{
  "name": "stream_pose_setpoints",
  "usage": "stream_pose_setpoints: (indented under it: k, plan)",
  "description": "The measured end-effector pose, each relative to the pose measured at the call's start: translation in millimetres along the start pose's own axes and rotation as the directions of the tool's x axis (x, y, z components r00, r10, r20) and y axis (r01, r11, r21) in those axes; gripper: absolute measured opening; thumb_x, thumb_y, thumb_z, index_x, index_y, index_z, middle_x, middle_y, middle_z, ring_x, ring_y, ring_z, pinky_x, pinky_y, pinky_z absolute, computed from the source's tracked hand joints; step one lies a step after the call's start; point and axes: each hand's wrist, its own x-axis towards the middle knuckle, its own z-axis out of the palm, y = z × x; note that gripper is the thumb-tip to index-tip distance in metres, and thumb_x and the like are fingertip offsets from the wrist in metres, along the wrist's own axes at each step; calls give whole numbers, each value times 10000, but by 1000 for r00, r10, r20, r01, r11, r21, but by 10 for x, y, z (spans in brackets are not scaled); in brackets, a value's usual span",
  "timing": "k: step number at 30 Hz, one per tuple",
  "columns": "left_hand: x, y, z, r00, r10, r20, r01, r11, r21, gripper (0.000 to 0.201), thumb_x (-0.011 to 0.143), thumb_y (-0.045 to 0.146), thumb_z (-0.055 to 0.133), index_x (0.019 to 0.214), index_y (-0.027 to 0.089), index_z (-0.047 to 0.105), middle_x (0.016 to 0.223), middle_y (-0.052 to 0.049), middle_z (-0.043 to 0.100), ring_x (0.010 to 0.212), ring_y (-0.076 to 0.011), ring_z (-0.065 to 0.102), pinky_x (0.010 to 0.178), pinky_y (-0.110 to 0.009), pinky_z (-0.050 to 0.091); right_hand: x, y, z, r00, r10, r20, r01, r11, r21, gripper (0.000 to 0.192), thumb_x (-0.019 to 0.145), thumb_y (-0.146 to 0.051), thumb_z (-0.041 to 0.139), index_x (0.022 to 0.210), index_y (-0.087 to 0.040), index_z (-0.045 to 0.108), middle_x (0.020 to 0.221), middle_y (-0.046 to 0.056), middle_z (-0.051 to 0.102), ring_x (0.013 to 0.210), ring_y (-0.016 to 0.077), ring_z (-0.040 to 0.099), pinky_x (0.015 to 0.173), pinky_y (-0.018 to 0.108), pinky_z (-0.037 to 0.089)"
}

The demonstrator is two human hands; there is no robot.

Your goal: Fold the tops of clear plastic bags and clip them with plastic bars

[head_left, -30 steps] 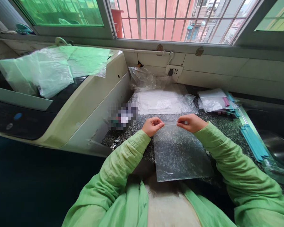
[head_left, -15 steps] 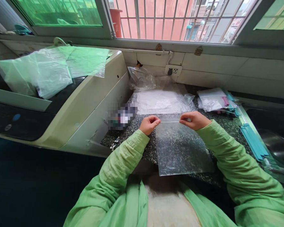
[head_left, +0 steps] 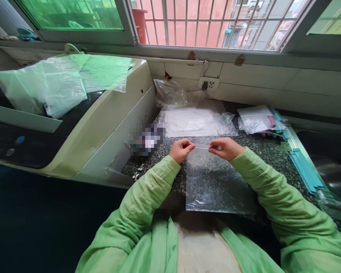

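The clear bag [head_left: 210,185] hangs in the lower middle of the frame between my wrinkled green sleeves [head_left: 150,193], its bottom edge nearest me. It is a flat, near-square sheet of thin film, so I judge it almost weightless, limp, slick, and easy to crease. The pale strip [head_left: 201,148] along its top looks stiffer than the rest, which makes that edge the best place to take hold. At the centre of the frame, my left hand [head_left: 182,150] pinches one end of that edge between thumb and curled fingers, and my right hand [head_left: 226,148] pinches it a little further right. The short span between looks straight.

Under the bag lies the counter [head_left: 177,182], hard, dark stone with pale speckles. Right of centre, narrow teal strips [head_left: 305,172] lie near the smooth, dark sink [head_left: 333,170]. Just beyond my hands, a flat pile of clear plastic sheets [head_left: 193,123] shines with wrinkles; right of it sits a smaller stack of bags [head_left: 254,117] with pink and teal pieces. On the left, crumpled film [head_left: 62,89] drapes over a rounded cream machine [head_left: 122,110]. Farthest, metal bars [head_left: 199,22] cross the window at the top.
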Motion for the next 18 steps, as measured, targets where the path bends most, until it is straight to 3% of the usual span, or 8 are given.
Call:
stream_pose_setpoints:
  k: [13, 18]
  plan:
    - [-3, 7, -3, 999, -4, 32, 3, 1000, 13, 310, 581, 402, 618, 514, 138, 472, 446, 61, 360, 450, -43, 287, 453, -204, 235, -5, 35, -2, 998, -12, -59, 14, 999, 45, 156, 716, -263, 504, 633, -159, 587, 566, 15, 581, 540, 101, 490, 545, 222, 373]
    - [9, -26, -18, 991, -41, 130, 49, 997, -55, 324, 563, 423, 645, 569, 135, 497, 481, 57, 407, 467, -48, 347, 468, -196, 278, -14, 11, 7, 995, -79, -61, 82, 996, 38, 164, 726, -263, 499, 635, -160, 589, 567, 18, 580, 535, 98, 481, 544, 220, 371]
